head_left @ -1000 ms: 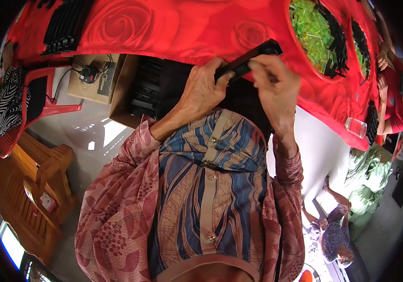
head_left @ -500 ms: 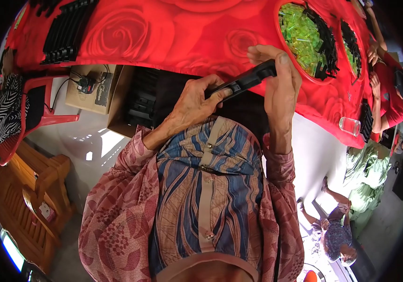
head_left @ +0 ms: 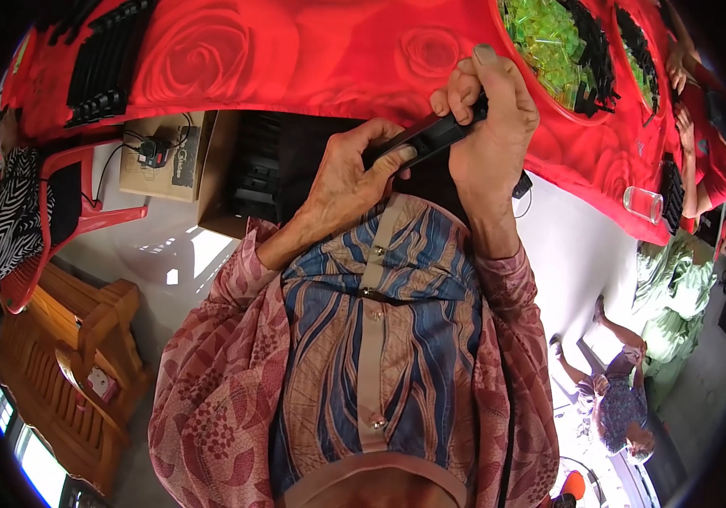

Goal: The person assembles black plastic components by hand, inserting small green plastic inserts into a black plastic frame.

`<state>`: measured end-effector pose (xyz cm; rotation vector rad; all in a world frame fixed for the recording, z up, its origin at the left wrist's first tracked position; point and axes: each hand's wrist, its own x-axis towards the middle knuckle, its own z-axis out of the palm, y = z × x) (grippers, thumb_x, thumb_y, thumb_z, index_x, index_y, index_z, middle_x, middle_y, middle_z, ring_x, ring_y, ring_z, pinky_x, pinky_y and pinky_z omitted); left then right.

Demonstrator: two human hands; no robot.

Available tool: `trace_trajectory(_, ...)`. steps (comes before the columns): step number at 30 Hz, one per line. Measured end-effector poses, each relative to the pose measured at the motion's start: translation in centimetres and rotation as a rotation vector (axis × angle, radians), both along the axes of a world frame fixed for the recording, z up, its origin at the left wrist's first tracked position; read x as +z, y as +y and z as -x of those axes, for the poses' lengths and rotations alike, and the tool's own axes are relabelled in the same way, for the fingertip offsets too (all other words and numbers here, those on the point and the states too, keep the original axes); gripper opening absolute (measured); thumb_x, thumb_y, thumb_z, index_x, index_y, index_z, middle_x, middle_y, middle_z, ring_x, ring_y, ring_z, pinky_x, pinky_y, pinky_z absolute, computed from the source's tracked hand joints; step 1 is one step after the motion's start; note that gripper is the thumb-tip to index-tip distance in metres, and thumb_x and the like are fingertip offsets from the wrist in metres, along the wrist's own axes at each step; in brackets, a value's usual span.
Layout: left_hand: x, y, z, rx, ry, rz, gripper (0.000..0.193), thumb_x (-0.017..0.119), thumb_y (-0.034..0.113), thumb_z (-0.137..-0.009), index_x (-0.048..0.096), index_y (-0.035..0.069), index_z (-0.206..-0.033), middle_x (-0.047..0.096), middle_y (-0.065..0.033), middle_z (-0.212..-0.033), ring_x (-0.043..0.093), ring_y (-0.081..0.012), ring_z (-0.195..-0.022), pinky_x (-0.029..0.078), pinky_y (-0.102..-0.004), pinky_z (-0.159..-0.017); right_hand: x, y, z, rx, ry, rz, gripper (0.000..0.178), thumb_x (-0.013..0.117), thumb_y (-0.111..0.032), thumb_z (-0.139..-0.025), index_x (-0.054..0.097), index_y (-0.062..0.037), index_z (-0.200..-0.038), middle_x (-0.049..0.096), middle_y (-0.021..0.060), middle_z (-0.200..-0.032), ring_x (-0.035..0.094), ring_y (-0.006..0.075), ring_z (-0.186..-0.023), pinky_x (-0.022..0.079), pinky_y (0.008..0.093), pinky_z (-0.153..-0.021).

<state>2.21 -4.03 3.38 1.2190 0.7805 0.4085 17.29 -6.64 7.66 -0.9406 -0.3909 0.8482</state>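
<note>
A long, narrow black plastic part [head_left: 431, 140] is held slantwise in front of my body, its far end up and to the right. My left hand [head_left: 350, 173] grips its lower end, thumb lying along the top. My right hand [head_left: 494, 118] is closed around the upper end, with its fingers curled over and the thumb raised; whether a small piece is pinched there cannot be made out. Beyond my right hand, a tray [head_left: 526, 85] on the red tablecloth [head_left: 338, 68] contains yellow-green translucent pieces [head_left: 541, 51] and small black pieces [head_left: 593, 63].
Similar black parts [head_left: 109, 63] lie in a row at the table's far left. An open cardboard box [head_left: 219, 169] with black parts is below the table edge. A glass [head_left: 642, 204] stands at the right edge. A red chair [head_left: 83, 212] is left; co-workers [head_left: 714, 152] are right.
My right hand's fingers have curled in from a spread position onto the black part's upper end, covering it. The left hand keeps its grip. The view has shifted slightly.
</note>
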Motion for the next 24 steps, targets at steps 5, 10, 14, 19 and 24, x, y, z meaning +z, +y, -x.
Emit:
trace_trajectory(5,-0.2,-0.6,-0.2,0.03,0.013,-0.182,0.012,0.063,0.008,-0.094,0.062,-0.004,-0.093,0.062,-0.0049,-0.065,0.057,-0.0082,-0.059,0.044,-0.026,-0.052,-0.1,0.0,1.0,-0.047,-0.05,0.001,0.016,0.067,-0.013,-0.091,0.063,-0.0018,-0.08,0.047,-0.0016,-0.059,0.04,0.0058,-0.052,0.044,0.0282,-0.054)
trace_trajectory(10,0.2,-0.5,-0.4,0.02,0.062,-0.267,0.013,0.062,0.007,-0.094,0.062,-0.004,-0.087,0.061,-0.005,-0.062,0.057,-0.0085,-0.058,0.044,-0.0268,-0.052,-0.5,0.5,1.7,-0.124,-0.119,0.014,0.018,0.067,-0.013,-0.092,0.062,-0.0012,-0.08,0.045,-0.0013,-0.06,0.038,0.0066,-0.051,0.041,0.0281,-0.052)
trace_trajectory(14,-0.7,0.0,-0.3,-0.044,-0.025,-0.218,0.014,0.057,0.012,-0.099,0.059,0.0,-0.092,0.059,-0.0009,-0.068,0.047,-0.0056,-0.052,0.037,-0.0232,-0.049,-0.4,0.3,1.4,-0.133,-0.134,0.008,0.017,0.067,-0.013,-0.092,0.062,-0.0016,-0.081,0.045,-0.0013,-0.061,0.038,0.0066,-0.051,0.041,0.0276,-0.053)
trace_trajectory(19,-0.4,-0.1,-0.7,-0.005,-0.092,-0.087,0.017,0.062,0.015,-0.097,0.06,0.0,-0.091,0.059,-0.0008,-0.066,0.049,-0.0048,-0.052,0.038,-0.0222,-0.047,0.5,0.1,1.3,-0.14,-0.194,-0.009,0.012,0.067,-0.01,-0.092,0.063,-0.0011,-0.083,0.054,-0.001,-0.064,0.045,0.0044,-0.055,0.045,0.0252,-0.053)
trace_trajectory(24,-0.9,-0.6,-0.8,0.078,-0.086,0.047,0.02,0.066,0.019,-0.096,0.061,0.002,-0.086,0.058,0.0012,-0.064,0.049,-0.0031,-0.052,0.038,-0.0207,-0.046,0.0,0.3,1.7,-0.118,-0.106,0.059,0.012,0.066,-0.01,-0.093,0.063,-0.0006,-0.086,0.064,0.003,-0.082,0.048,0.0048,-0.056,0.044,0.0237,-0.052)
